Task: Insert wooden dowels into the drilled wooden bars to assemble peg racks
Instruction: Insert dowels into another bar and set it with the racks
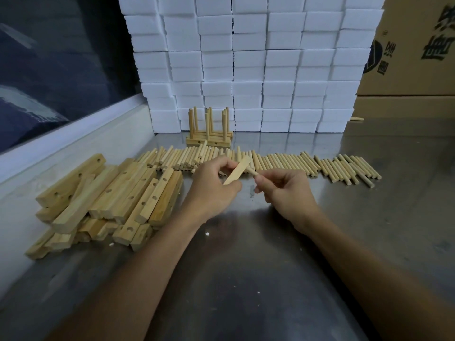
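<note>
My left hand [213, 187] grips a light wooden bar [238, 169], held slanted above the table with its far end pointing up and right. My right hand [283, 188] pinches a short dowel [251, 171] whose tip meets the bar's right side. A long row of loose dowels [283, 161] lies across the table just beyond both hands. A heap of drilled wooden bars [110, 198] is piled at the left. Finished peg racks [209, 134] with upright dowels stand stacked behind the dowel row.
A wall of white foam blocks [246, 65] closes off the back of the steel table [246, 254]. Cardboard boxes [413, 50] stand at the back right. A pale ledge [73, 143] runs along the table's left edge.
</note>
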